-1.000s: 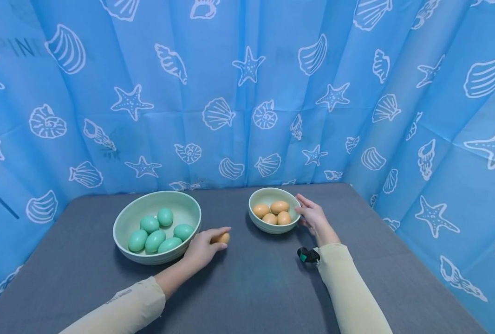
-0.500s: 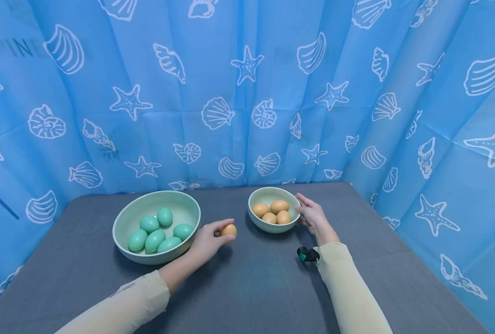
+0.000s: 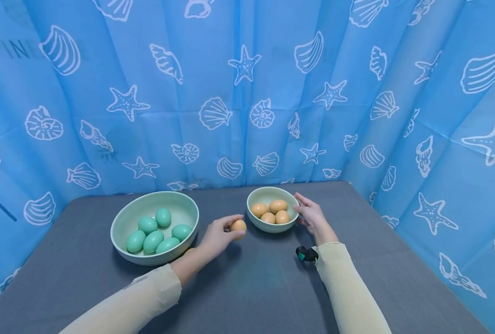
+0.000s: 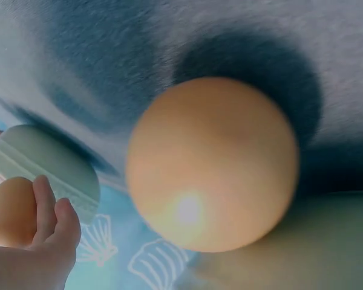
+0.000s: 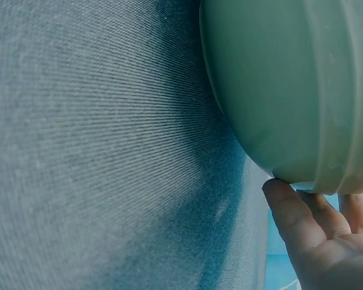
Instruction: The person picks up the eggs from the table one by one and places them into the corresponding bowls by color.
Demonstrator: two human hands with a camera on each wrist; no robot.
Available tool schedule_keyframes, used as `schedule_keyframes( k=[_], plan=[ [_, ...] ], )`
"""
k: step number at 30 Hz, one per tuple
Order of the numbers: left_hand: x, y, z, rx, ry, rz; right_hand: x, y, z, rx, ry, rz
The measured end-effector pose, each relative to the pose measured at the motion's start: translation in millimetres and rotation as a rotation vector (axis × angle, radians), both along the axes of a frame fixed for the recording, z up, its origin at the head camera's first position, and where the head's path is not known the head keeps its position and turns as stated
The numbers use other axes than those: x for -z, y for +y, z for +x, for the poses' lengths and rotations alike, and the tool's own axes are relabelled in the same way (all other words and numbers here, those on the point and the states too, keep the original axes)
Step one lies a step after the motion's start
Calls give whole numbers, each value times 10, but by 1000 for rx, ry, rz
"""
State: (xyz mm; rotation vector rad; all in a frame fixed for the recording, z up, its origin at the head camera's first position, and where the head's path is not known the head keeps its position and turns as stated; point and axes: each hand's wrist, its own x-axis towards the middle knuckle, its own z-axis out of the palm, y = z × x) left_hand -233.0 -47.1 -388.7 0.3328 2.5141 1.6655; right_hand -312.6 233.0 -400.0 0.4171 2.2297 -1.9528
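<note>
My left hand (image 3: 218, 237) pinches a brown egg (image 3: 238, 228) between thumb and fingers, above the table and left of the small green bowl (image 3: 272, 228). In the left wrist view the held egg (image 4: 12, 212) shows at the lower left. A second brown egg (image 4: 212, 166) looms large there; in the head view it lies beside the big green bowl (image 3: 124, 253), mostly hidden by my left wrist. My right hand (image 3: 313, 219) holds the small bowl at its right side, thumb at the rim, fingers against the outer wall (image 5: 272, 109). Several brown eggs (image 3: 278, 206) lie in that bowl.
Several green eggs (image 3: 153, 242) lie in the big bowl at the left. Both bowls stand on a grey cloth-covered table (image 3: 256, 287). A blue curtain (image 3: 231, 93) with white shells and starfish hangs behind and to the right. A black wrist device (image 3: 307, 254) sits at my right cuff.
My left hand has lifted the brown egg and carried it rightward toward the small bowl, bringing another brown egg beside the big bowl partly into view. My right hand has stayed at the small bowl.
</note>
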Motion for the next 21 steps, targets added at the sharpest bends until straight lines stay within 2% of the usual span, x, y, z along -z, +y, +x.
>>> schedule_keyframes(
  k=[4, 14, 21],
  plan=[
    [-46, 72, -42, 4, -15, 31, -4, 1, -2, -2, 5, -11],
    [-103, 273, -142, 42, 10, 97, 1, 5, -7, 10, 1, -29],
    [-126, 468, -241, 16, 71, 120, 4, 9, 2, -6, 5, -10]
  ],
)
